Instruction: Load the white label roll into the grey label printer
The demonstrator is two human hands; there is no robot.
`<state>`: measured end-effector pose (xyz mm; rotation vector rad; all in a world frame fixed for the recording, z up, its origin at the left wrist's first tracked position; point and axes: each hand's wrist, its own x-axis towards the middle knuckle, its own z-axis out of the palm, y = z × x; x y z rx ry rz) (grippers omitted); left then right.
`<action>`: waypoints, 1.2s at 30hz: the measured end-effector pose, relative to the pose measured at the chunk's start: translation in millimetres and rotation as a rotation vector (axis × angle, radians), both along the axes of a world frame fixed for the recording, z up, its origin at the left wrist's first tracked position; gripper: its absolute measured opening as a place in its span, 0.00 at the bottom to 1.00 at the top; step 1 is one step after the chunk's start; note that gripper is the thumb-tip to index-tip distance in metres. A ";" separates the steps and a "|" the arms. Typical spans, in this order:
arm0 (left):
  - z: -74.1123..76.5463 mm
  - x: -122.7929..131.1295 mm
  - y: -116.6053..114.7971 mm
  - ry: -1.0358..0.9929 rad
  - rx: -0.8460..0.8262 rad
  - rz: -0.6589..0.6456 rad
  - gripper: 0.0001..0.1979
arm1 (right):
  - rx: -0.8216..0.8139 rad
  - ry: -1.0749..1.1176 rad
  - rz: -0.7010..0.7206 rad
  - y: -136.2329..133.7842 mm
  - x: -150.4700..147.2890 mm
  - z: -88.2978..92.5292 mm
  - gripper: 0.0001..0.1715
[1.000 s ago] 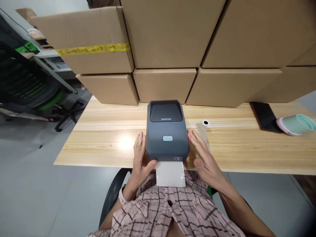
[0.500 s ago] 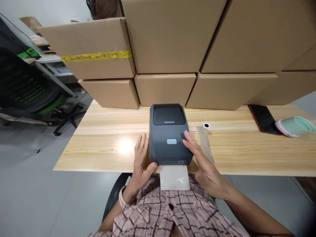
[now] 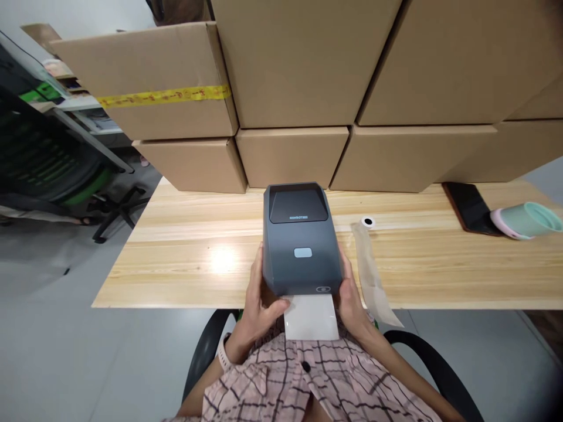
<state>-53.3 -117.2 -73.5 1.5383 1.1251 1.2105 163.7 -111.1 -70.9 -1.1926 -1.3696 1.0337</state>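
Observation:
A dark grey label printer stands at the front edge of the wooden table, its lid closed. From its front a blank white label sheet hangs over the edge. My left hand holds the printer's left side, with the thumb at its front lower corner by the sheet. Against the right side rests my right hand, its fingers partly hidden behind the housing. To the right lies a long translucent strip, hanging past the table edge, beside a small white roll.
Cardboard boxes are stacked along the back of the table. On the right lie a dark phone and a mint-green cup on its side. An office chair stands on the floor at left.
My right hand has moved from the printer's top right edge down to its right side. My left hand has closed in on the left side. The strip's lower end now shows.

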 end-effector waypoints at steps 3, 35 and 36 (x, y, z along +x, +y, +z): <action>2.0 -0.2 1.3 -0.022 -0.016 0.001 0.54 | 0.056 -0.062 0.007 1.3 0.2 5.4 0.44; 68.4 -22.9 125.9 0.399 -0.170 -0.005 0.43 | 0.653 -0.734 -0.024 160.0 9.7 128.5 0.44; 70.4 -22.0 125.9 0.413 -0.196 -0.021 0.43 | 0.645 -0.766 0.090 154.3 5.7 126.1 0.43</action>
